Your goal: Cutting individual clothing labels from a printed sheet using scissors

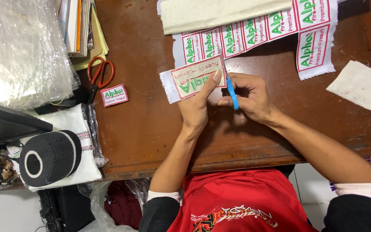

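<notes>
The left hand (196,107) is pinching a cloth label (194,79), fingers clamped. The right hand (247,96), beside the label, is gripping blue scissors (232,92), probably cutting; following the red border keeps edges neat.

White woven label (193,79) with red border and green lettering, blue-handled scissors (232,92), orange-handled scissors (99,73), reddish-brown wooden table (151,129), cream fabric piece (357,83), black knitted cap (48,157) with white ring, red shirt (237,202)

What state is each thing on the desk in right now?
Fabric label: back side up, held by left hand.
Blue scissors: in right hand, at the label's edge.
Label strip: uncut, flat.
Orange scissors: lying closed.
Cut label: face up.
</notes>
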